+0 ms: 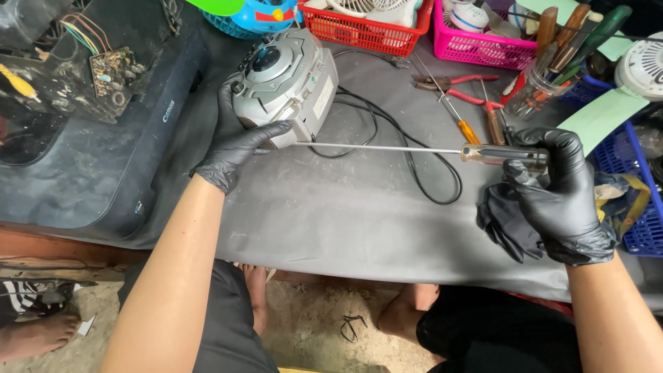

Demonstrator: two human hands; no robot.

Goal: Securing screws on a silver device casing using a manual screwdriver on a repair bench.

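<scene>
A grey portable radio player stands tipped on the grey table cover. My left hand, in a black glove, grips the player's near corner. My right hand, also gloved in black, holds the clear handle of a long screwdriver. The screwdriver's thin shaft lies level, and its tip touches the player's lower side near my left thumb. A black power cord loops across the table from the player. A loose black glove hangs under my right hand.
Red-handled pliers and a small orange screwdriver lie behind the shaft. A jar of tools, red, pink and blue baskets line the back and right. A black printer with a circuit board sits left.
</scene>
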